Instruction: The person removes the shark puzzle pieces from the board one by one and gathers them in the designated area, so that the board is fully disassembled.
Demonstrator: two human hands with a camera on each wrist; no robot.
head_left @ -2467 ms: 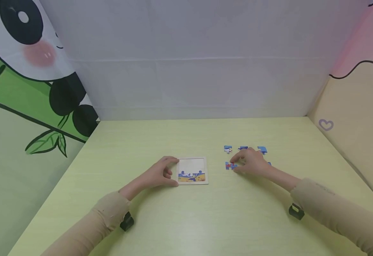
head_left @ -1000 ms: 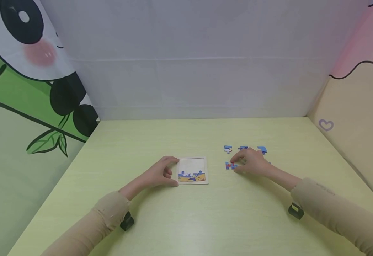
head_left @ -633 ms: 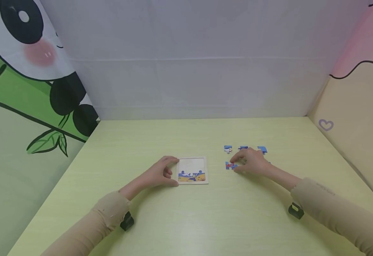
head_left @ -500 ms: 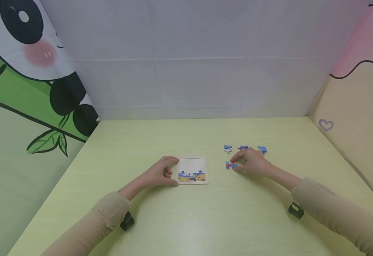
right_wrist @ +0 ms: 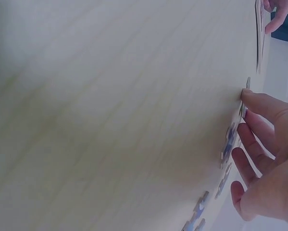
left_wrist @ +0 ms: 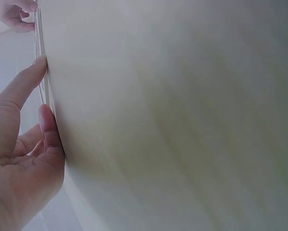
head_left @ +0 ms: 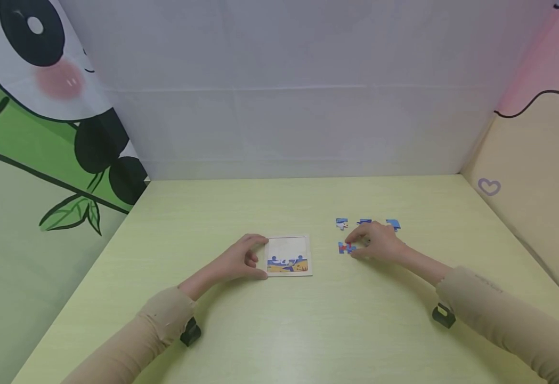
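My left hand (head_left: pixel 238 260) holds a square puzzle tray (head_left: pixel 310 256) at its left side, index finger at the far corner and thumb at the near one. Inside the tray, joined puzzle pieces (head_left: pixel 286 266) in yellow, blue and white fill the near part; the far part is bare white. To the right, my right hand (head_left: pixel 379 245) pinches a red-and-blue puzzle piece (head_left: pixel 343 248) between thumb and index finger. That piece lies at table level. In the right wrist view the thumb (right_wrist: pixel 259 102) touches its edge, with the other fingers loosely bent.
Beyond the right hand lie a blue-and-white piece (head_left: pixel 341 223), a dark blue piece (head_left: pixel 364 221) partly covered by fingers, and a blue piece (head_left: pixel 394 224). More pieces (right_wrist: pixel 228 144) sit beneath the right hand. A pale wall (head_left: pixel 298 133) bounds the table's far edge.
Both hands stay nearly in place. The pinched piece has shifted very slightly, and a blue piece that peeked out behind the right hand is now hidden.
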